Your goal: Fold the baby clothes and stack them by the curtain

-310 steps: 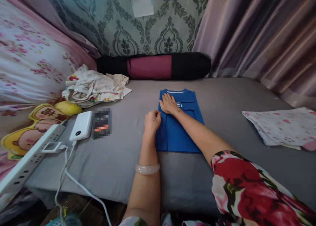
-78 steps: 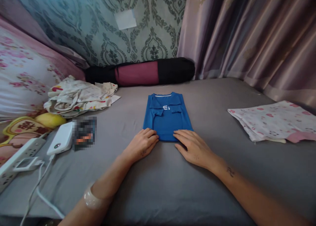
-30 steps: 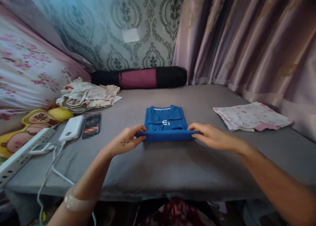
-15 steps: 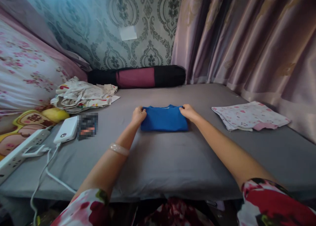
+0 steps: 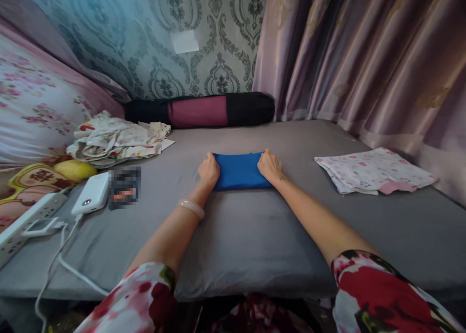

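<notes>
Between left grip (image 5: pixel 209 171) and right grip (image 5: pixel 270 166), with fingers curled closed on its far corners, hold the folded blue cloth (image 5: pixel 238 172) taut; pull evenly outward, match corner to corner, and smooth out creases against the grey sheet (image 5: pixel 233 241) beneath both.

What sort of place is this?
Likely a home room, possibly a bedroom: long drapes hang beside a wall with damask-style wallpaper, and cloth items, including a folded blue cloth, lie on a gray-covered surface. Bed or table, I can't tell.
</notes>
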### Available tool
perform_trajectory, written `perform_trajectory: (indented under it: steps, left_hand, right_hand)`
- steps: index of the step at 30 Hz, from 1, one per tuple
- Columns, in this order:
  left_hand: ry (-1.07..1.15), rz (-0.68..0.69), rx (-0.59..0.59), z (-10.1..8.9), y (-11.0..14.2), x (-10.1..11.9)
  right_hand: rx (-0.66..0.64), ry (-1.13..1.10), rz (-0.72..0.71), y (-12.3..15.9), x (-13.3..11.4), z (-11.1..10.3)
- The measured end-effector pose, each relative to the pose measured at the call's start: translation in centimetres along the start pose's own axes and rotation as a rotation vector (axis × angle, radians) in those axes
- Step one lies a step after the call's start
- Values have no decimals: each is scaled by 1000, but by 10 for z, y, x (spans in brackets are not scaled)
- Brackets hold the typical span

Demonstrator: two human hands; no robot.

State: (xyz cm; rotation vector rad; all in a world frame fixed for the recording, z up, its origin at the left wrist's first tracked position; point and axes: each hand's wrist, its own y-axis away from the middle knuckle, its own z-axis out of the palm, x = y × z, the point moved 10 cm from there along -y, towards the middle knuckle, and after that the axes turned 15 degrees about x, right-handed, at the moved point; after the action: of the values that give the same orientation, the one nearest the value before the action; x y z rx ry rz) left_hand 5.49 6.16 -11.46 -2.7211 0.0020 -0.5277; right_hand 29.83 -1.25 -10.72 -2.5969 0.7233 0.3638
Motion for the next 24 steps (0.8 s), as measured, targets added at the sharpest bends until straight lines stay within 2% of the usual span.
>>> perform_trajectory:
  steps: [17, 24]
  left_hand:
    - [-49, -14, -42, 8, -8, 0]
    - [-108, -37, -12, 8, -7, -1]
  right_hand:
    - [14, 34, 48, -12, 5, 16]
    - [-6, 58, 71, -13, 5, 18]
